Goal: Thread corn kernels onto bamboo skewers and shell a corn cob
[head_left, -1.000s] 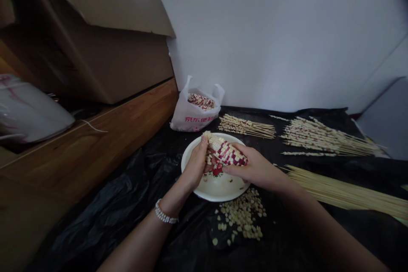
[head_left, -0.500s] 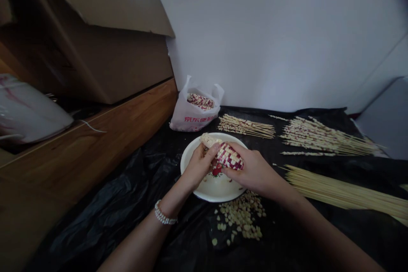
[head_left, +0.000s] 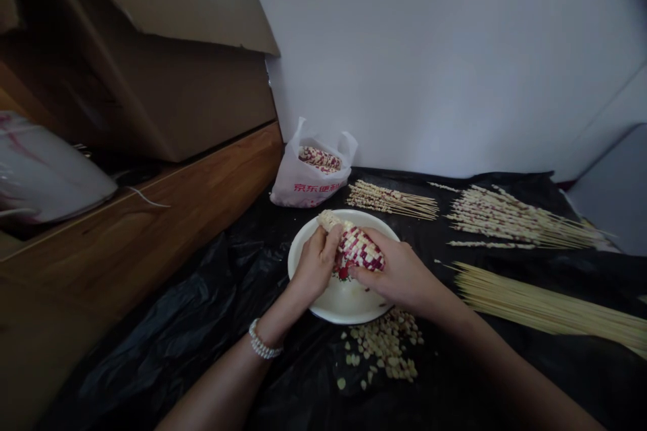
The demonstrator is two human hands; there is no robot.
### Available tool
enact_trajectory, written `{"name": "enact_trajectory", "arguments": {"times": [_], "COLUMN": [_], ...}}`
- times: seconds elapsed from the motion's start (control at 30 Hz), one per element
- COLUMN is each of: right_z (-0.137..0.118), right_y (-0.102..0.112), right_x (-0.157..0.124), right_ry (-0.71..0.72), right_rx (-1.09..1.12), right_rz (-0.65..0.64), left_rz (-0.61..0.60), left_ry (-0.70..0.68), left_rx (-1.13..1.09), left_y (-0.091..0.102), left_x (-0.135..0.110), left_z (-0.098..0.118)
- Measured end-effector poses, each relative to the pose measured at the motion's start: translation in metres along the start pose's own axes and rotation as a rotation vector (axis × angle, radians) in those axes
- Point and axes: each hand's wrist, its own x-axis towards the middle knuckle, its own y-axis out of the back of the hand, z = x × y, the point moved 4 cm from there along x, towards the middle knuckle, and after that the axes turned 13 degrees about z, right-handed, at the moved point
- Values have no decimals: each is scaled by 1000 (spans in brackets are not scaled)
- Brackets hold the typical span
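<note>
Bamboo skewers (head_left: 546, 303) lie in rows across black plastic sheeting (head_left: 151, 350), and a white plate (head_left: 344, 313) sits among them with loose corn kernels (head_left: 384, 350) heaped just beside its rim. Above the plate, our left hand (head_left: 316, 266) and right hand (head_left: 399, 276) have drawn closer along a red-and-white corn cob (head_left: 356, 249), our fingers (head_left: 356, 273) clenched around it, its pale end exposed.
</note>
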Motion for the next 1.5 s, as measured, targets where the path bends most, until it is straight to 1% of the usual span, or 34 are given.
{"name": "enact_trajectory", "arguments": {"times": [0.2, 0.53, 0.63, 0.73, 0.83, 0.9, 1.07, 1.2, 1.27, 1.4, 1.5], "right_z": [-2, -1, -1, 0, 2, 2, 1, 0, 0, 2, 4], "right_y": [8, 3, 4, 7, 9, 8, 2, 2, 4, 7, 6], "right_x": [2, 0, 1, 1, 1, 0, -2, -2, -1, 0, 0], "right_ry": [13, 35, 54, 71, 88, 105, 149, 162, 164, 178, 201], "right_rx": [-27, -78, -127, -202, -292, -349, -454, -475, -471, -493, -529], "right_rz": [-1, 7, 11, 16, 26, 31, 33, 32, 31, 50, 65], "left_rz": [-71, -92, -116, -187, -246, -248, -226, -173, -158, -236, -268], "left_ry": [21, 87, 157, 255, 295, 303, 320, 312, 321, 372, 343], "left_rx": [-103, -79, -124, -203, -282, -298, -213, -172, -186, -320, -327], "left_y": [-5, -8, -9, -11, -11, -11, -10, -11, -11, -10, -10], "left_x": [-2, -2, -4, -5, -6, -7, -7, -6, -5, -6, -7], "left_z": [7, 7, 8, 8, 9, 9, 9, 7, 6, 10, 15]}}
